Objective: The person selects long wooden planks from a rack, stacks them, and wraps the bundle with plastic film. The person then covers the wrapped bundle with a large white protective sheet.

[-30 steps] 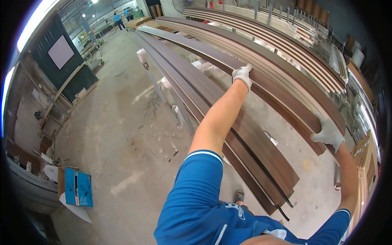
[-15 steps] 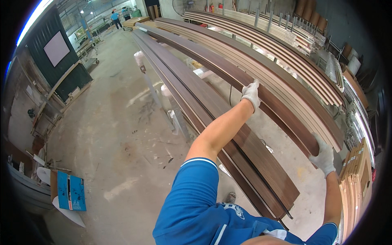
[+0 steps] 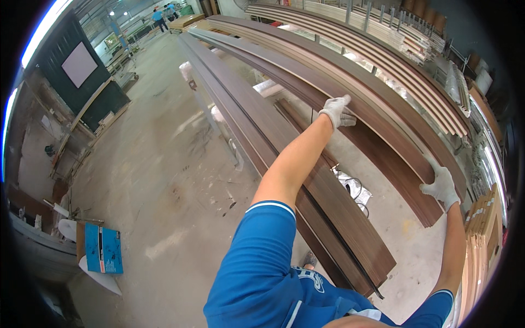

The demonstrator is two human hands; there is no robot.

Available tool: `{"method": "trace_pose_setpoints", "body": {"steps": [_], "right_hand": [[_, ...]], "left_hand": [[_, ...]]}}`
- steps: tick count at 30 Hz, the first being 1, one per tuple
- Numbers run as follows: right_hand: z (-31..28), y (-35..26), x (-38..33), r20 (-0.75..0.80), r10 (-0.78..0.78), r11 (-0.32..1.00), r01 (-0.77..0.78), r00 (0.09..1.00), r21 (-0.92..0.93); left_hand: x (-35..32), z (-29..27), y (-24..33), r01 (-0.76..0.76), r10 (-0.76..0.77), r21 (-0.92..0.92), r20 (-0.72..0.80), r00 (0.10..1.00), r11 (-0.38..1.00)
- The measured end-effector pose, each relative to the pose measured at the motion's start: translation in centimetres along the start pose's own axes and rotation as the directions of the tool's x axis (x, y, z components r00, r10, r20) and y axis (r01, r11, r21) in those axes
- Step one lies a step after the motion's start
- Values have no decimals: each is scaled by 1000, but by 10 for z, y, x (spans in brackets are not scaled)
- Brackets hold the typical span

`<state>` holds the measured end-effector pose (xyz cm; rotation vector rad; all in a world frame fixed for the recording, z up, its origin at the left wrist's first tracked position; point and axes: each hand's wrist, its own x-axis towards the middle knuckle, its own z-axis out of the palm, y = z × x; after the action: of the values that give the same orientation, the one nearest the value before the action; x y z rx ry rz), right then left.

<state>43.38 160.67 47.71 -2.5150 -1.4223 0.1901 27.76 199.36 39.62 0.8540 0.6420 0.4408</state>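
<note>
Now both gloved hands grip one long dark-brown board (image 3: 377, 136): left hand (image 3: 337, 113) closed over its upper edge mid-length, right hand (image 3: 441, 186) clamped on its near end at right. Board's long axis runs from near right to far left, sitting atop other long boards on the rack (image 3: 383, 60). Vs 0.5 s ago: left hand has shifted further along the board. Blue box (image 3: 103, 249) on floor, near left.

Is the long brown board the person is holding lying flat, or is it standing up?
Lying flat. The long brown board stretches level with its wide face up, the left hand resting on it and the right hand gripping near its end.
</note>
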Motion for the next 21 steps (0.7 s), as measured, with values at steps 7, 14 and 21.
{"method": "trace_pose_setpoints", "body": {"steps": [7, 14, 21], "right_hand": [[53, 40, 35, 170, -23, 978, -13, 985, 208], [46, 22, 33, 98, -134, 988, 126, 986, 88], [10, -118, -35, -132, -158, 985, 147, 979, -89]], "left_hand": [[-96, -40, 9, -421, 414, 354, 100, 905, 835], [-189, -144, 2, -622, 758, 448, -253, 601, 642], [-222, -361, -36, -425, 584, 408, -464, 666, 808]]}}
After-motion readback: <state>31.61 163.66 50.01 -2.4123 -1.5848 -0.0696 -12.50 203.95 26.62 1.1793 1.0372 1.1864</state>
